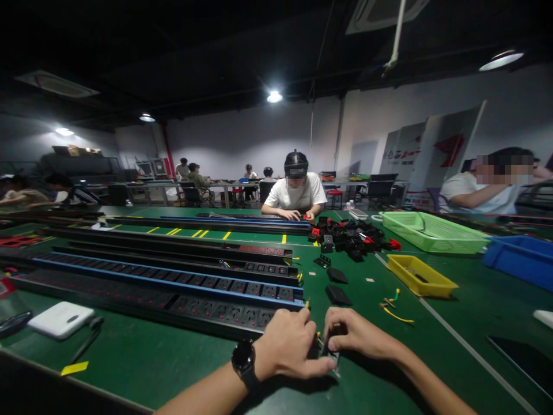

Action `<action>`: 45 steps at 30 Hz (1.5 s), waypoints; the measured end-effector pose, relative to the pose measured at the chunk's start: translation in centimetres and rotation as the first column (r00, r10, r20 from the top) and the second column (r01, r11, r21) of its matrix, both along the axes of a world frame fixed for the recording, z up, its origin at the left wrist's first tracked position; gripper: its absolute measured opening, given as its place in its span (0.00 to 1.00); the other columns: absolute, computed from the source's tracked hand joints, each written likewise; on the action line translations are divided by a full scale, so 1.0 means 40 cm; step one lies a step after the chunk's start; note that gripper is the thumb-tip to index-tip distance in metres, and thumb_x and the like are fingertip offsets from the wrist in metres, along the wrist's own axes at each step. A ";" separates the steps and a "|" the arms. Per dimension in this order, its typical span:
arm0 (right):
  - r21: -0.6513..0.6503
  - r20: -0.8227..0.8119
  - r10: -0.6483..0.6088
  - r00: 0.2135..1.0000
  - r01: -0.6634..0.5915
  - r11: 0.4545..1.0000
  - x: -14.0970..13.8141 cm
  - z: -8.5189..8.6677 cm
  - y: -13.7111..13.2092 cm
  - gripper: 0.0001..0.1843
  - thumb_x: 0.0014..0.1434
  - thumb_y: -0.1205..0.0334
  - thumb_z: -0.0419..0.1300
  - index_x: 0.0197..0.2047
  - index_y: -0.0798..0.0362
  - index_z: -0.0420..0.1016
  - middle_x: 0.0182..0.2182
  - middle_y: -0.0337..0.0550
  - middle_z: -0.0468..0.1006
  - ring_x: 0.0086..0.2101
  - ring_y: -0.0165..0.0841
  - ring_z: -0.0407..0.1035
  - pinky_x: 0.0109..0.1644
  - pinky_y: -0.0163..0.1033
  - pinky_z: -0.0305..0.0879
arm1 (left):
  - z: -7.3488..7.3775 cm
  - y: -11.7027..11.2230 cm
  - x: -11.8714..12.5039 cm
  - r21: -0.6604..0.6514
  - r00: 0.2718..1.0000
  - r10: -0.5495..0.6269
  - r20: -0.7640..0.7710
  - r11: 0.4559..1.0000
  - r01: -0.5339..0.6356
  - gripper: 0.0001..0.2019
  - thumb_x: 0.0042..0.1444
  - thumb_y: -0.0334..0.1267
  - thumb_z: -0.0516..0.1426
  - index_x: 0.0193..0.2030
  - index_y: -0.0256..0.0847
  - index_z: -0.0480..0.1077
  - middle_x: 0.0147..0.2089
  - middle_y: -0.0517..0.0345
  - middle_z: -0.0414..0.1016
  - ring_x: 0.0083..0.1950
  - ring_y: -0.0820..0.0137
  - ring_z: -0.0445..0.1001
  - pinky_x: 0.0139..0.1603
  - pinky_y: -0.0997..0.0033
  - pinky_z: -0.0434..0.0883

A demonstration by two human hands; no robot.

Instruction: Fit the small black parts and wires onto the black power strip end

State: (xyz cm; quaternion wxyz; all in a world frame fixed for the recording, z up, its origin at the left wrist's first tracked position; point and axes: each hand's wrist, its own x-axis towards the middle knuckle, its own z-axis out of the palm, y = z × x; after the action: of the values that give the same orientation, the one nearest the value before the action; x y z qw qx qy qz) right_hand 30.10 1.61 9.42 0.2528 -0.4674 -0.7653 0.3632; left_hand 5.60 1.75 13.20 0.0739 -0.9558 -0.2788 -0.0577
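The nearest black power strip [233,317] lies lengthwise on the green table, its row of sockets facing up. My left hand [290,343], with a black watch on the wrist, curls over this strip's right end. Its thumb reaches out to a small black end piece [332,353]. Fingers and thumb of my right hand [356,334] are closed on that piece, right by the strip's end. A yellow-green wire tip [319,339] shows between the hands. My fingers hide part of the piece, so whether it touches the strip is unclear. Two loose black caps [338,295] lie just beyond.
More long strips [194,279] lie behind at left. Beyond are a pile of black and red parts [352,237], a green basket [436,245], a yellow tray [436,289], a blue bin [518,268] and loose wires [400,314]. A co-worker [296,193] sits opposite.
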 end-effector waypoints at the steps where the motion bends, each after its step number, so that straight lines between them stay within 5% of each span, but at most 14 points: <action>1: -0.008 0.016 0.001 1.000 -0.001 1.000 -0.003 -0.002 -0.001 0.10 0.52 0.57 0.70 0.34 0.54 0.84 0.35 0.43 0.78 0.37 0.37 0.70 0.41 0.38 0.62 | -0.002 0.000 0.001 0.008 1.000 0.003 0.003 1.000 -0.003 0.32 0.63 0.70 0.48 0.41 0.39 0.74 0.41 0.50 0.76 0.38 0.59 0.77 0.35 0.61 0.70; 5: 0.000 0.051 -0.035 0.998 0.035 0.999 -0.009 -0.002 -0.005 0.07 0.51 0.61 0.69 0.33 0.55 0.86 0.31 0.42 0.79 0.34 0.35 0.71 0.39 0.37 0.62 | -0.006 -0.001 0.002 0.015 1.000 0.001 0.009 1.000 -0.001 0.26 0.65 0.62 0.50 0.43 0.39 0.73 0.44 0.49 0.76 0.40 0.59 0.77 0.36 0.61 0.72; 17: 0.040 0.140 -0.004 0.990 -0.002 0.999 0.008 0.013 -0.009 0.07 0.53 0.63 0.67 0.36 0.53 0.87 0.33 0.43 0.80 0.36 0.37 0.71 0.40 0.37 0.62 | 0.006 -0.010 0.005 -0.004 1.000 0.021 -0.005 1.000 -0.021 0.24 0.65 0.60 0.52 0.44 0.38 0.72 0.47 0.47 0.76 0.42 0.58 0.79 0.38 0.60 0.74; 36: -0.026 0.046 0.049 0.998 -0.048 0.999 0.017 0.022 -0.010 0.10 0.55 0.55 0.71 0.32 0.54 0.87 0.30 0.42 0.78 0.33 0.36 0.70 0.37 0.37 0.61 | 0.016 -0.011 0.005 -0.007 1.000 0.019 -0.013 1.000 -0.019 0.23 0.65 0.59 0.52 0.42 0.39 0.72 0.45 0.49 0.76 0.41 0.59 0.78 0.38 0.60 0.73; 45: 0.008 -0.010 0.052 0.999 -0.052 0.999 -0.001 0.002 -0.007 0.07 0.55 0.59 0.70 0.35 0.51 0.88 0.32 0.42 0.80 0.35 0.36 0.72 0.39 0.36 0.64 | 0.018 -0.009 0.006 -0.016 1.000 0.007 -0.014 1.000 -0.007 0.22 0.65 0.58 0.53 0.43 0.39 0.72 0.46 0.47 0.75 0.41 0.58 0.78 0.38 0.60 0.74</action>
State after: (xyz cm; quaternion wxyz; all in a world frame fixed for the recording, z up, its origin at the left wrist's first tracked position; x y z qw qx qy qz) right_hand 30.05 1.33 9.51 0.2489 -0.4444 -0.7773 0.3691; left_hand 5.83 1.38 13.93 0.0684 -0.9557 -0.2821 -0.0484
